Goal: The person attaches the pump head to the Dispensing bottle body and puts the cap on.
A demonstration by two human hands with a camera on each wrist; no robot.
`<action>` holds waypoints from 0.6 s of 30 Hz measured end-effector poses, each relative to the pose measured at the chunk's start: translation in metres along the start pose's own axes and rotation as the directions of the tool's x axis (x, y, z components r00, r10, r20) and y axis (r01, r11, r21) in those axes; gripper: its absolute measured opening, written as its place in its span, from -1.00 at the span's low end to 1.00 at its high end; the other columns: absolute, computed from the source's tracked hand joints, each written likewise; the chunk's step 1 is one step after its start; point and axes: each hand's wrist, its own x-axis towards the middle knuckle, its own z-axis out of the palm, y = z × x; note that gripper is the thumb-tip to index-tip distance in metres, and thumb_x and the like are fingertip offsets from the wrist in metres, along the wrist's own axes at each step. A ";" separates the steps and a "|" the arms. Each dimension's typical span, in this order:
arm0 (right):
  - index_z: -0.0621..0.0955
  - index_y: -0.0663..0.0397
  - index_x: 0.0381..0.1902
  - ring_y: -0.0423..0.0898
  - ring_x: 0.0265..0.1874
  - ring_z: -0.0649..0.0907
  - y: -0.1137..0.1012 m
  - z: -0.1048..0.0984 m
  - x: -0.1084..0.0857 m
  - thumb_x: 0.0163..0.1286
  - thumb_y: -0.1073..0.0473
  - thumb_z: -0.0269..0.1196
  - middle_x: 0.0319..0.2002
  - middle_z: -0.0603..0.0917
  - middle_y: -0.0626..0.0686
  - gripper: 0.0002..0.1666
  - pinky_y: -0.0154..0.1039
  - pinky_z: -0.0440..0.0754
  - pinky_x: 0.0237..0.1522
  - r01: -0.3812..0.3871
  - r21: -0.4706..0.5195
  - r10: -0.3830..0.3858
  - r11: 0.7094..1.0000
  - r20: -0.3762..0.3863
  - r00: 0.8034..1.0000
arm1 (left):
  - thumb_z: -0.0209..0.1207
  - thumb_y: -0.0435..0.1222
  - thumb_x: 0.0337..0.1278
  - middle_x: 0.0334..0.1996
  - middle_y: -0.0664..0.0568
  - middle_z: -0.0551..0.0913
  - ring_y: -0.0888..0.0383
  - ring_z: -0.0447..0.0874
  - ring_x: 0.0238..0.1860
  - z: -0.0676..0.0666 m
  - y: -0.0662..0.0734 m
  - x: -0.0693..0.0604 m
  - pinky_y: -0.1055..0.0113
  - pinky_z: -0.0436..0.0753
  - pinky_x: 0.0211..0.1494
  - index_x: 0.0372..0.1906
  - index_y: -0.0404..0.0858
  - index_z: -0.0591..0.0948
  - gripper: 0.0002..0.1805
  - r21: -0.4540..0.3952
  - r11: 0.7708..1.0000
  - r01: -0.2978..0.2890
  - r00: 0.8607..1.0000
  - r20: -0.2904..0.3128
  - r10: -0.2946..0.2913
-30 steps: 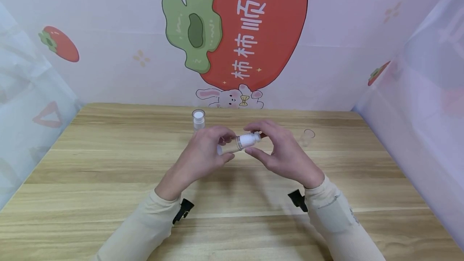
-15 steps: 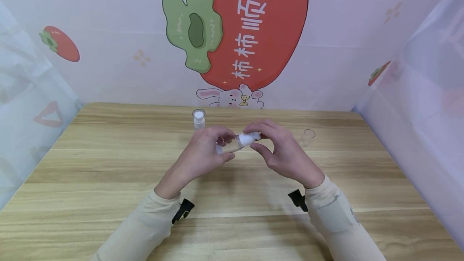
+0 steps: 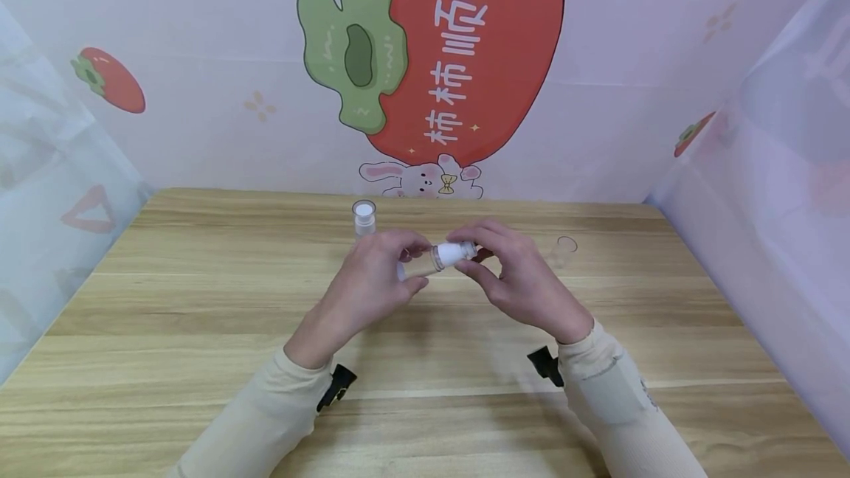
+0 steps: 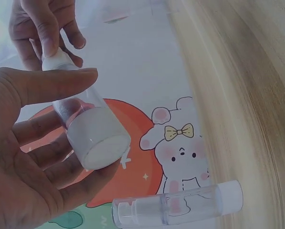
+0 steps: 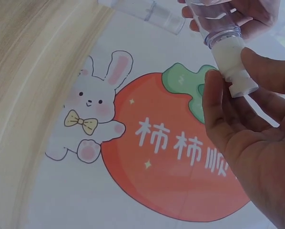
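Observation:
A small clear pump bottle (image 3: 420, 267) with a white base is held tilted above the table. My left hand (image 3: 372, 271) grips its clear body, thumb on one side and fingers on the other, as the left wrist view shows. At the other end is the white pump top (image 5: 229, 53) with its short nozzle. My right hand (image 3: 514, 271) pinches this pump top between thumb and fingers. Pump top and body meet at a clear ringed collar. In the left wrist view the white base (image 4: 105, 147) faces the camera.
A second clear pump bottle (image 3: 364, 220) stands upright behind my left hand, its lower part hidden. To the right of my right hand, a clear cap (image 3: 565, 246) stands on the wooden table (image 3: 425, 419). A printed backdrop (image 3: 219, 131) rises behind the table.
My right thumb and fingers have shifted slightly on the pump top, the thumb moving toward the nozzle end. The left hand keeps its grip on the bottle, almost unmoved.

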 end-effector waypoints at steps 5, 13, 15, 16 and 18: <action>0.66 0.24 0.06 -0.17 -0.24 0.64 0.001 0.000 0.000 0.30 0.39 0.40 -0.05 0.68 0.00 -0.64 -0.24 0.70 -0.20 -0.011 -0.010 0.011 1.000 0.004 1.000 | 0.58 -0.44 -0.19 -0.18 -0.02 0.76 0.07 0.71 -0.17 0.000 0.002 -0.001 0.10 0.68 -0.05 -0.09 -0.27 0.75 -0.57 0.046 0.999 -0.022 0.999 -0.025 0.023; 0.67 0.14 -0.02 -0.20 -0.32 0.56 0.000 -0.001 0.001 0.41 0.26 0.34 -0.20 0.66 -0.09 -0.79 -0.26 0.61 -0.34 -0.047 -0.049 0.047 0.998 0.012 0.999 | 0.58 -0.43 -0.18 -0.15 -0.01 0.76 0.07 0.73 -0.14 0.000 0.004 -0.001 0.10 0.69 -0.05 -0.09 -0.26 0.75 -0.58 0.082 0.996 -0.040 0.998 -0.038 0.044; 0.67 0.11 -0.05 -0.20 -0.34 0.54 0.000 -0.001 0.001 0.44 0.23 0.32 -0.26 0.63 -0.11 -0.83 -0.26 0.58 -0.36 -0.061 -0.059 0.062 0.996 0.011 0.998 | 0.58 -0.43 -0.19 -0.15 -0.02 0.76 0.07 0.73 -0.14 0.000 0.004 -0.001 0.10 0.70 -0.06 -0.08 -0.26 0.75 -0.57 0.089 0.995 -0.047 0.998 -0.042 0.051; 0.67 0.10 -0.07 -0.20 -0.35 0.54 -0.001 0.000 0.000 0.45 0.21 0.31 -0.28 0.61 -0.11 -0.85 -0.27 0.57 -0.36 -0.068 -0.064 0.069 0.996 0.011 0.998 | 0.59 -0.43 -0.19 -0.14 -0.02 0.76 0.06 0.73 -0.14 0.000 0.005 -0.001 0.09 0.70 -0.06 -0.08 -0.26 0.75 -0.57 0.092 0.995 -0.050 0.998 -0.044 0.054; 0.67 0.08 -0.10 -0.19 -0.37 0.52 -0.001 0.000 0.000 0.47 0.18 0.29 -0.32 0.58 -0.12 -0.88 -0.27 0.54 -0.37 -0.083 -0.074 0.084 0.994 0.007 0.996 | 0.59 -0.43 -0.20 -0.14 -0.02 0.76 0.06 0.72 -0.14 0.000 0.006 -0.002 0.08 0.70 -0.07 -0.08 -0.26 0.75 -0.56 0.099 0.994 -0.053 0.997 -0.046 0.057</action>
